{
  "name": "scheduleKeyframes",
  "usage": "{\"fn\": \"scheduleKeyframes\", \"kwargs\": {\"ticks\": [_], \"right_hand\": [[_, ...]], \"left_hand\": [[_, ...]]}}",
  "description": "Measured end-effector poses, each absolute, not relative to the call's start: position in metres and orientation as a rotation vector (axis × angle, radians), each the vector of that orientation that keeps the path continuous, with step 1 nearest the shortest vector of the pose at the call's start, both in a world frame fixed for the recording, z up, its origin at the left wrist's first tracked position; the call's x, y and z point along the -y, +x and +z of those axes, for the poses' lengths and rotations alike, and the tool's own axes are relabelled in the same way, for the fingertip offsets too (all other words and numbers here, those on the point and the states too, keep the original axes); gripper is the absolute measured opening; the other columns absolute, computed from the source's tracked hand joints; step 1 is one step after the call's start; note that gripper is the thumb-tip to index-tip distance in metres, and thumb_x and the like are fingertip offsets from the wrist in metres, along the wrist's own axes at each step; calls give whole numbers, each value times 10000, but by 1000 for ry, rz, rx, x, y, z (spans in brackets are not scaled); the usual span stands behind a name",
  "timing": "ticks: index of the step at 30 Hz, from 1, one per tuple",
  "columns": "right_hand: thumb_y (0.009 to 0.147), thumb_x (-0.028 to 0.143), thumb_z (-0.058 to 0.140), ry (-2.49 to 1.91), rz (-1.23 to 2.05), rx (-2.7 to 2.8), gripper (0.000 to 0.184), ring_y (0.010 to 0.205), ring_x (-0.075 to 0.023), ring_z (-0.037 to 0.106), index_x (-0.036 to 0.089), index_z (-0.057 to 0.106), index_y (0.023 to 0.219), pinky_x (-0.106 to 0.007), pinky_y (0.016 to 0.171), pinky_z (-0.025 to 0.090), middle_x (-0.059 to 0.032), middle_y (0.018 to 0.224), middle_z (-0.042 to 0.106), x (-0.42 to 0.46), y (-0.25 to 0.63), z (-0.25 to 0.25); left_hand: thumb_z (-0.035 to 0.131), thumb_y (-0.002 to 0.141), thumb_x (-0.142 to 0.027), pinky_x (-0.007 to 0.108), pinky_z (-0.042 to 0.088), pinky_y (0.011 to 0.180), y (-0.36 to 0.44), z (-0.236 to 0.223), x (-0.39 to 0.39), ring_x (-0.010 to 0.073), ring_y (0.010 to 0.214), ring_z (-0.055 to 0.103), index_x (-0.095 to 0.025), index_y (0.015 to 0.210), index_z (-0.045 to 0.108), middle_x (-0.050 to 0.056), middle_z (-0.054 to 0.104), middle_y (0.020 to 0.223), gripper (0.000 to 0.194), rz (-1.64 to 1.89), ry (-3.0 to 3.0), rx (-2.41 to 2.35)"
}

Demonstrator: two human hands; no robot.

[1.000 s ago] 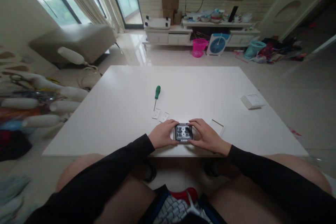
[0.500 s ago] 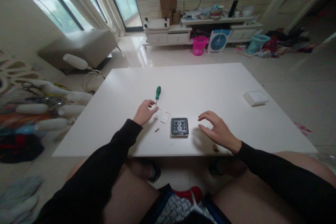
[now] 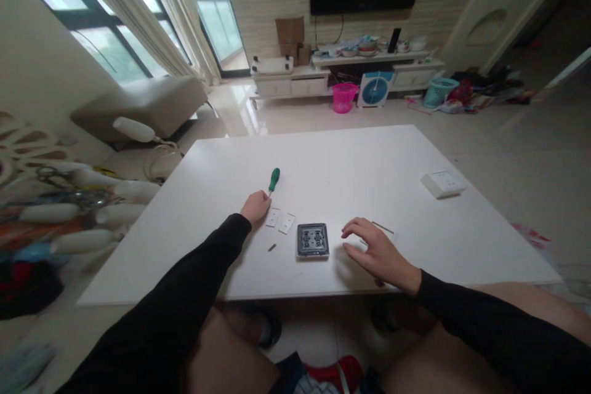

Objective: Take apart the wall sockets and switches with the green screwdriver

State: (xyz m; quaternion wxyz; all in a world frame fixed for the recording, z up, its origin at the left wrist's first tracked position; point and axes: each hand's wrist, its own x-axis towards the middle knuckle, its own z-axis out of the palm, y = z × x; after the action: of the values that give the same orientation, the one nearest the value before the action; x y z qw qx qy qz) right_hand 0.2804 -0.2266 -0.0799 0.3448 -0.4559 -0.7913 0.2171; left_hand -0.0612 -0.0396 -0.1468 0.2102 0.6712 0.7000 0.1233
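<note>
My left hand (image 3: 256,207) has its fingers closed at the metal shaft of a green-handled screwdriver (image 3: 274,179), whose handle points away from me. Just right of those fingers lie two small white plates, a nearer-left plate (image 3: 273,217) and a second plate (image 3: 287,223). In front of them rests a small, short strip (image 3: 272,247). A square black-faced switch or socket panel (image 3: 313,241) sits between my hands. To its right, my right hand (image 3: 378,252) hovers open with fingers curved and nothing between them. A thin pale frame (image 3: 384,227) shows partly behind it.
The white table (image 3: 323,160) carries a white switch or socket box (image 3: 444,184) at the right. A small brown object (image 3: 379,282) lies near the front edge, partly under my right hand. Beyond stand a pink basket (image 3: 344,98) and a blue fan (image 3: 375,90).
My left hand has closed from a loose open shape onto the screwdriver's shaft. The pale frame has come into sight behind my right hand, which stays open. The camera has tilted up.
</note>
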Motion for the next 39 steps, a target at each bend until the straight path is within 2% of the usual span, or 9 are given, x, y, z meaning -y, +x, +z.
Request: {"fn": "scheduleKeyframes", "kwargs": {"ticks": [6,10,12,17,20,29,32,35,39], "right_hand": [[889,107,627,-1178,574,2113,190,974,-273,647,256,634,1007,-452,866,551,-71,1018,684,228,280,-85],[893,107,617,-1175,589,2138,184,962,-271,647,254,626,1004,-447,849,553,-69,1006,679,227,280,-86],[899,110,614,-1167,592,2149,175,956,-269,644,254,619,998,-446,843,553,-68,999,676,227,280,-86],[907,101,606,-1155,612,2188,183,966,-270,636,252,610,1009,-448,844,551,-74,1012,666,228,279,-87],[912,103,607,-1145,617,2242,172,958,-269,634,245,610,1010,-443,838,554,-80,1019,666,230,279,-88],[952,124,583,-1072,511,2458,115,943,-261,626,201,643,1012,-412,822,542,-109,1037,679,226,279,-100],[972,138,578,-1003,354,2558,130,957,-266,628,192,657,1058,-407,825,520,-128,1079,695,223,276,-103],[965,125,589,-952,245,2616,142,958,-261,614,188,664,1068,-391,827,493,-130,1089,702,219,259,-99],[955,121,611,-947,207,2756,96,953,-250,596,176,683,989,-367,828,454,-115,1028,703,205,206,-87]], "left_hand": [[680,996,-376,396,594,882,-70,-136,34,212,986,694,-130,1104,688,80,712,1097,268,313,1692,-1865],[673,946,-252,303,513,633,-59,-123,48,160,622,599,-142,718,608,6,577,629,261,465,1589,-1654],[624,955,-234,274,485,583,-47,-114,59,120,531,520,-173,711,547,-33,490,574,263,566,1543,-1493],[638,947,-299,286,563,715,-29,-83,86,106,649,600,-190,913,529,-7,614,798,158,838,1450,-1197],[737,869,-252,268,558,742,-36,-67,98,130,766,651,-164,1047,577,13,664,843,255,1050,1331,-1009],[682,804,-100,167,280,447,-59,-46,103,42,475,460,-127,938,607,11,671,716,156,1366,989,-987],[645,918,-271,179,265,426,-55,-39,102,62,442,430,-137,960,619,-3,626,614,144,1401,957,-936],[585,997,-506,190,150,383,-54,-37,101,64,361,267,-183,999,609,-95,416,454,324,1454,960,-914],[675,954,-547,179,105,370,-54,-38,102,43,337,207,-209,924,573,-127,340,442,354,1452,975,-931]]}}
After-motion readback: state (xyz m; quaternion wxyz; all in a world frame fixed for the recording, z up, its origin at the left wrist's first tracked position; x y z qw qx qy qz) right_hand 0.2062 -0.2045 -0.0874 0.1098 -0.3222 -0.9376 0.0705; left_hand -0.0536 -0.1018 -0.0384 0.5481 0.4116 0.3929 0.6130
